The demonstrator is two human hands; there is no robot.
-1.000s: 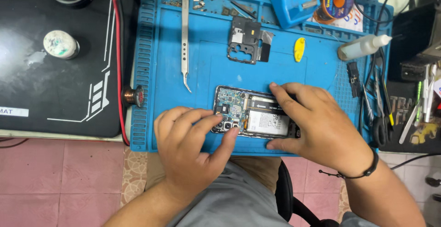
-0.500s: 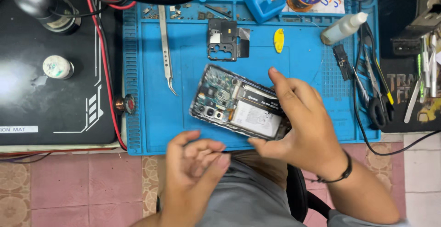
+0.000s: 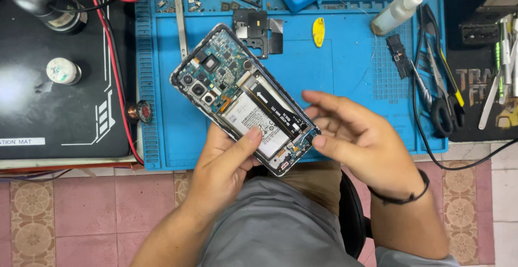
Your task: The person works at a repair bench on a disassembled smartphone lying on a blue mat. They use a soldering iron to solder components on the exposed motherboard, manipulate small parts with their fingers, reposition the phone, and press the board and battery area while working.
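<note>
Pink tiled floor below, workbench above, carrying one black mat [image 3: 59, 110] at left and one blue repair mat [image 3: 345, 72] at centre. Bare blue room along the mat's near right edge; far rim crowded with small parts. One opened phone [image 3: 243, 99], tilted, lifted over the mat's middle. Left hand [image 3: 226, 164] gripping its lower end, thumb across the battery. Right hand [image 3: 356, 137] spread, a fingertip touching the phone's bottom corner. One white bottle [image 3: 396, 13], one yellow pick [image 3: 319, 31].
</note>
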